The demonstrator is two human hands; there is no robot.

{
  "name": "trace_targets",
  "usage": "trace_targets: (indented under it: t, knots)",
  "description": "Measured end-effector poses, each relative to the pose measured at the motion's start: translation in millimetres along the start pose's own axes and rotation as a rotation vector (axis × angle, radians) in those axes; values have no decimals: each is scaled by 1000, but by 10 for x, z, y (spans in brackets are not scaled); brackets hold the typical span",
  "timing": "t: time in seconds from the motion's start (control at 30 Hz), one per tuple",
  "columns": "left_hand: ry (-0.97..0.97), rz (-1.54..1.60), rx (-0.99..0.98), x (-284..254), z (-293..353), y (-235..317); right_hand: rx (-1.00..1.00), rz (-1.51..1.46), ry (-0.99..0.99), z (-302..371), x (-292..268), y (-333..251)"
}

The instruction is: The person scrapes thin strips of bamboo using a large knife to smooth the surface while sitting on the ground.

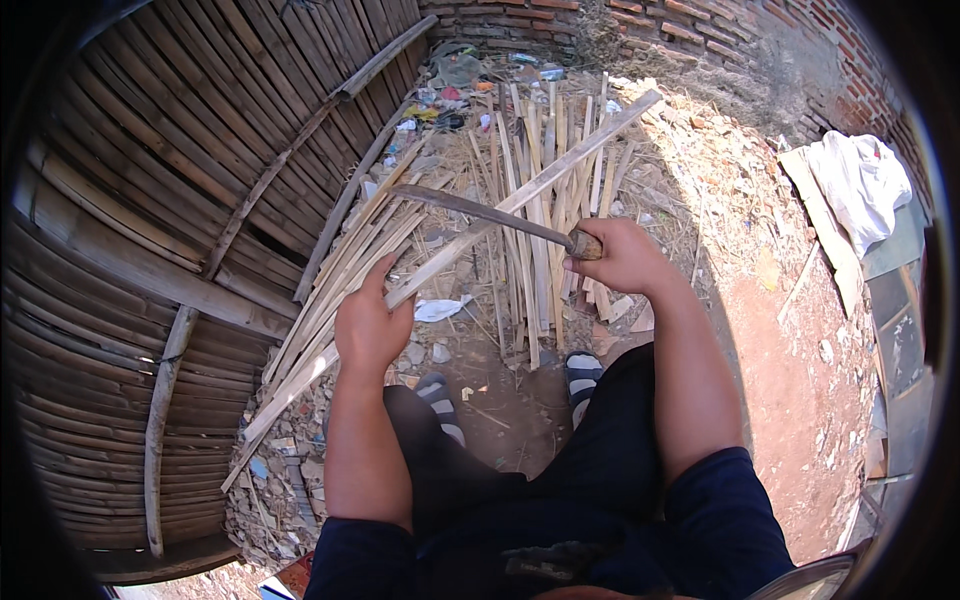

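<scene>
My left hand (370, 325) is closed around a long pale wooden strip (575, 155), which runs slantwise from the lower left to the upper right. In my right hand (628, 258) is a machete, its wooden handle (586, 244) gripped in a fist. The machete's long dark blade (460, 206) points left, its tip bent slightly, and crosses over the strip a little beyond my left hand. Whether the blade touches the wood I cannot tell. Beneath them, a heap of thin wooden strips (540, 270) lies on the ground, with more strips (335, 270) along the left.
A bamboo slat wall (150, 180) closes off the left side, and a brick wall (690, 40) stands at the back. Litter (440, 105) is scattered near their corner. At right lie a white sack (865, 190) and some boards (825, 230). My sandalled feet flank the heap's near end.
</scene>
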State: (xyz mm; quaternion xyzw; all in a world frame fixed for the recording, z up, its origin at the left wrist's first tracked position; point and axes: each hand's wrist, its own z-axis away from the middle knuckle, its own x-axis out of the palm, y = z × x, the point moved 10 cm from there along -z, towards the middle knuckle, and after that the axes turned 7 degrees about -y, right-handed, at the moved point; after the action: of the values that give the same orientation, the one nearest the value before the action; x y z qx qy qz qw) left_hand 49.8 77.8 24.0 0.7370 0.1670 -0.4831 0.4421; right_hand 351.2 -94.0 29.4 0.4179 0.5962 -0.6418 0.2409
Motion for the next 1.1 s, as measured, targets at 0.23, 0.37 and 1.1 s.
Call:
trace_targets:
  t: [0.23,0.37,1.1]
  knots:
    - [33,-4,4,-14,-11,4,224,-114,131,99,-285,528]
    - [-18,3,-5,65,-12,65,75,38,-23,69,34,7]
    - [-111,29,2,174,-16,36,79,150,-250,10,227,-366]
